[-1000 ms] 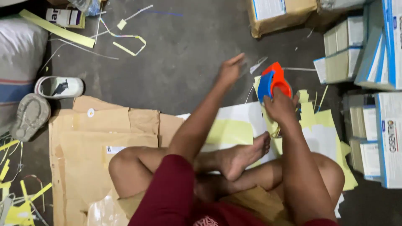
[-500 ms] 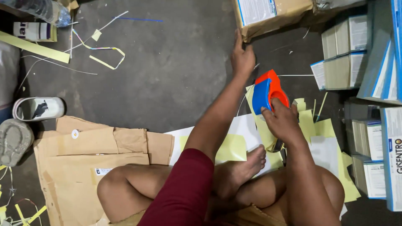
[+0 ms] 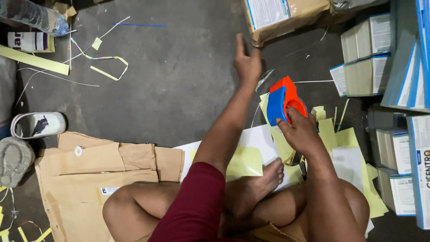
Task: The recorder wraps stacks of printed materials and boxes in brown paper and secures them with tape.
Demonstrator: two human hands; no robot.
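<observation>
Right hand [image 3: 301,133] wraps its grip around the orange-and-blue tape dispenser [image 3: 284,102], fingers curled over the handle side, the blue guard facing left and the orange body rising up past the knuckles. The dispenser sits above the scattered yellow paper sheets [image 3: 330,134], just right of the outstretched left forearm.

Left hand [image 3: 247,64] is stretched far forward, fingers spread and empty, its grip open, palm down over the dark concrete floor [image 3: 179,80]. It hovers just below the brown paper-wrapped parcel [image 3: 286,18] with the white label; whether the fingertips touch that parcel, I cannot tell.

The person sits cross-legged, one bare foot [image 3: 260,179] resting on a white sheet [image 3: 255,139] below the dispenser. Left of the foot lies flattened brown cardboard [image 3: 89,179]. Beyond the cardboard's left edge sit a white shoe [image 3: 38,124] and a grey upturned sole [image 3: 13,159].

Right of the dispenser, stacks of small white-and-blue boxes [image 3: 367,58] line the edge. Far left of the parcel, a clear plastic bottle [image 3: 36,15] lies on its side, with yellow paper strips [image 3: 107,71] strewn below it.
</observation>
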